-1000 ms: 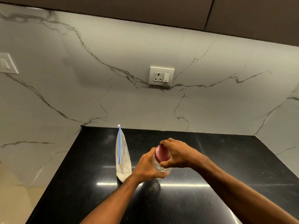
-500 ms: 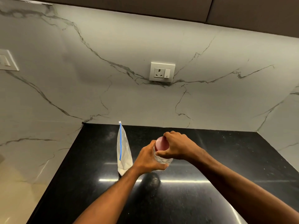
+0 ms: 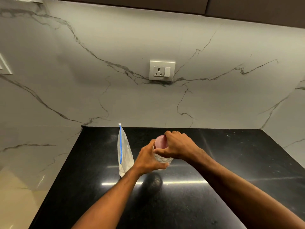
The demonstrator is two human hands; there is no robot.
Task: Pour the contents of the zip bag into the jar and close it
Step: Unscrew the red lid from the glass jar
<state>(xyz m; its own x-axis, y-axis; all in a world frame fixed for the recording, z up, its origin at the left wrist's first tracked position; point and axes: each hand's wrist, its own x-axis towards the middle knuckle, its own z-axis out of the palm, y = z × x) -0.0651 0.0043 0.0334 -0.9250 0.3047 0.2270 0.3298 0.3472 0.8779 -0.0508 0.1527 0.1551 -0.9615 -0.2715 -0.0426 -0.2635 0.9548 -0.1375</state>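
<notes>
A person is standing at a black bench [image 3: 214, 187] set against a marble wall [image 3: 82, 80], with both forearms reaching forward. The left hand [image 3: 148, 158] is wrapping round the body of a small clear jar [image 3: 162, 160], its fingers curling about the glass from the left and underneath, so its grip is closed on the jar. The jar is being held just above the bench, near the middle of it, rather than standing on it; a dark reflection is lying on the shiny surface below.

The right hand [image 3: 179, 145] is coming over the top from the right and is pinching a pink lid [image 3: 160, 142] between thumb and curled fingers, its grip closed on the lid. The lid is sitting on the mouth of the jar, though whether it is screwed down tight or only resting there is hard to tell from this angle. What the jar is holding is not clear either.

Just to the left of the left hand, a clear zip bag [image 3: 124, 154] with a blue zip strip is standing upright on the bench, apart from both hands. A white socket [image 3: 162, 70] is showing on the wall behind.
</notes>
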